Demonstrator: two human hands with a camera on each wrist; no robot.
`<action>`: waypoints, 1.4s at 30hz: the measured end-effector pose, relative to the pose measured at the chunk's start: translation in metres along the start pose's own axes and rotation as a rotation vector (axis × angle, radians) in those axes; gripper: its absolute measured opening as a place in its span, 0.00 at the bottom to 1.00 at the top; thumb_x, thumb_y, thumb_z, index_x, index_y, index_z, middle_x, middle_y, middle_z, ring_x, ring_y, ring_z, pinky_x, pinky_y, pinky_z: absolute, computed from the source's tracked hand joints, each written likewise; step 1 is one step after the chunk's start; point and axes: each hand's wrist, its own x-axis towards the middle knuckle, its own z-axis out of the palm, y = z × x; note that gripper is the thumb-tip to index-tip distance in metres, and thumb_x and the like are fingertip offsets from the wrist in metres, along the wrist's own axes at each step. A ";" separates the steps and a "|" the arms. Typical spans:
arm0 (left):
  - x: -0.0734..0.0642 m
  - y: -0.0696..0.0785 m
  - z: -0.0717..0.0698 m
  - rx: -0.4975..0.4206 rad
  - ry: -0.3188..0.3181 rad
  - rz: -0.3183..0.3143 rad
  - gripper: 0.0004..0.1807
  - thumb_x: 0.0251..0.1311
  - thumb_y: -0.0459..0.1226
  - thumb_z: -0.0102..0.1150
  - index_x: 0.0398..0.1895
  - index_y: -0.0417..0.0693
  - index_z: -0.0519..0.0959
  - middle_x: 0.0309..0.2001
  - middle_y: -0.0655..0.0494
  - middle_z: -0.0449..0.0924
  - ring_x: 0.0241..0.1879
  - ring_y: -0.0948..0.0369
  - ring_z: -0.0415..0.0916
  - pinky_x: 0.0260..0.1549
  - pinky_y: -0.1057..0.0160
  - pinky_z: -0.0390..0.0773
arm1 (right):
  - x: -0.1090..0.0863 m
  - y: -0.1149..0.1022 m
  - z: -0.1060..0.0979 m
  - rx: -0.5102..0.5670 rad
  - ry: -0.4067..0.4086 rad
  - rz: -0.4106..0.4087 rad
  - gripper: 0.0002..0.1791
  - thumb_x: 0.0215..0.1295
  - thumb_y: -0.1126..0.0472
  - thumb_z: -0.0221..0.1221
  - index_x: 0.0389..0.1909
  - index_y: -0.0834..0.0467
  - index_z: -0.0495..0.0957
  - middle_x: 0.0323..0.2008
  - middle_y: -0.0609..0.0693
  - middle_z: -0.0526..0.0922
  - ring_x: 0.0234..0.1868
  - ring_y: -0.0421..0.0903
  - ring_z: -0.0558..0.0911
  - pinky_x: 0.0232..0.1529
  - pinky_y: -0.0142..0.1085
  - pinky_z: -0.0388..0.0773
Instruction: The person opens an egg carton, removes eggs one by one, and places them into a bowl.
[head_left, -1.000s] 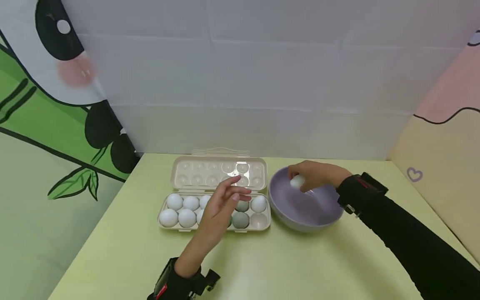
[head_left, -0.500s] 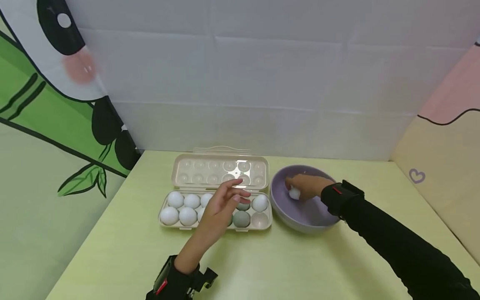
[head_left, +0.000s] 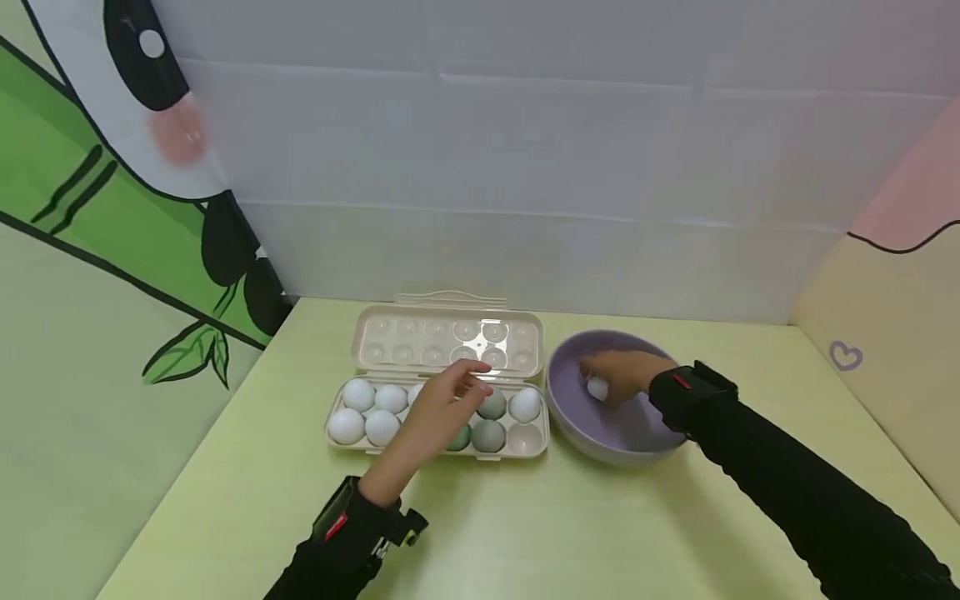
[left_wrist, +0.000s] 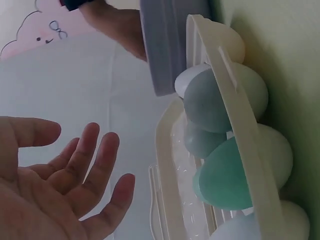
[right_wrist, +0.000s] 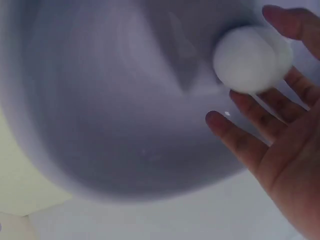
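My right hand (head_left: 624, 375) is down inside the purple bowl (head_left: 566, 417). A white egg (right_wrist: 247, 60) lies against the bowl's inner wall at its fingertips; the thumb appears lifted off it and the fingers are loosely spread. My left hand (head_left: 435, 412) hovers above the egg carton (head_left: 438, 454), hiding part of it, with nothing between its relaxed fingers (left_wrist: 102, 155). White eggs fill the carton's left side. Toward the right sit a green egg (left_wrist: 227, 175), grey-green eggs (head_left: 489, 436) and a white egg (head_left: 525, 406); the front right cup holds none.
The carton's lid (head_left: 447, 337) is folded back flat behind the tray. The bowl stands close against the carton's right end. Pale yellow-green table (head_left: 525, 533) spreads in front of both. A wall sheet (head_left: 510, 150) hangs behind the table.
My right hand has lowered with the white egg from the bowl's rim level into the bowl, and its fingers appear to have loosened. My left hand's fingers have shifted slightly over the carton.
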 end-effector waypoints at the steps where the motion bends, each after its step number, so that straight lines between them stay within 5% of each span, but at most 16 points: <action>1: 0.006 0.001 0.001 0.063 -0.006 0.001 0.12 0.59 0.37 0.48 0.46 0.54 0.73 0.34 0.61 0.77 0.35 0.63 0.74 0.35 0.59 0.73 | -0.002 0.001 -0.004 0.005 -0.010 0.015 0.27 0.44 0.64 0.67 0.47 0.56 0.68 0.45 0.52 0.73 0.46 0.48 0.71 0.48 0.44 0.69; 7: 0.040 0.009 0.015 0.459 -0.163 -0.016 0.13 0.56 0.40 0.52 0.44 0.51 0.75 0.36 0.62 0.77 0.34 0.63 0.73 0.29 0.62 0.71 | -0.029 -0.015 -0.038 -0.062 0.066 0.078 0.24 0.50 0.64 0.60 0.51 0.55 0.68 0.49 0.52 0.71 0.49 0.51 0.70 0.44 0.46 0.71; 13: 0.060 0.013 0.038 0.719 -0.346 -0.047 0.14 0.52 0.43 0.58 0.41 0.49 0.74 0.37 0.57 0.76 0.37 0.58 0.72 0.32 0.56 0.72 | -0.070 -0.055 -0.061 -0.164 0.325 -0.002 0.20 0.53 0.63 0.56 0.49 0.55 0.69 0.43 0.47 0.73 0.42 0.48 0.72 0.35 0.43 0.73; 17: 0.070 0.008 0.059 0.860 -0.359 0.009 0.14 0.48 0.41 0.61 0.39 0.49 0.73 0.36 0.55 0.74 0.36 0.56 0.72 0.34 0.53 0.72 | -0.091 -0.075 -0.062 -0.187 0.422 -0.078 0.21 0.53 0.64 0.55 0.50 0.55 0.68 0.42 0.47 0.74 0.36 0.45 0.72 0.31 0.41 0.72; 22: 0.072 -0.007 0.075 0.934 -0.312 0.169 0.16 0.46 0.38 0.62 0.41 0.50 0.75 0.36 0.56 0.73 0.31 0.57 0.72 0.27 0.59 0.72 | -0.108 -0.087 -0.051 -0.204 0.487 -0.132 0.20 0.52 0.65 0.56 0.48 0.55 0.69 0.41 0.45 0.75 0.28 0.41 0.70 0.27 0.36 0.70; 26: 0.073 -0.015 0.078 0.907 -0.268 0.250 0.13 0.45 0.35 0.62 0.37 0.48 0.76 0.32 0.54 0.71 0.28 0.57 0.71 0.23 0.62 0.72 | -0.116 -0.089 -0.043 -0.196 0.505 -0.188 0.18 0.50 0.66 0.56 0.45 0.54 0.69 0.33 0.40 0.72 0.27 0.37 0.67 0.27 0.33 0.69; 30: 0.075 -0.021 0.075 0.778 -0.248 0.299 0.14 0.44 0.30 0.62 0.37 0.46 0.76 0.32 0.53 0.72 0.31 0.58 0.71 0.27 0.65 0.72 | -0.118 -0.087 -0.036 -0.199 0.518 -0.217 0.17 0.50 0.67 0.55 0.43 0.54 0.69 0.29 0.38 0.68 0.27 0.37 0.65 0.28 0.32 0.67; 34: 0.069 -0.022 0.065 0.590 -0.182 0.279 0.16 0.43 0.30 0.64 0.40 0.42 0.76 0.34 0.53 0.73 0.34 0.58 0.71 0.34 0.64 0.73 | -0.116 -0.084 -0.030 -0.198 0.536 -0.220 0.17 0.50 0.67 0.55 0.44 0.54 0.69 0.29 0.38 0.68 0.27 0.36 0.66 0.29 0.32 0.68; 42: 0.036 -0.007 0.030 0.137 0.086 0.209 0.17 0.45 0.30 0.66 0.41 0.43 0.75 0.40 0.53 0.73 0.39 0.60 0.73 0.36 0.66 0.76 | -0.112 -0.073 -0.019 -0.179 0.603 -0.210 0.17 0.51 0.66 0.56 0.44 0.53 0.71 0.33 0.39 0.72 0.28 0.36 0.68 0.29 0.33 0.69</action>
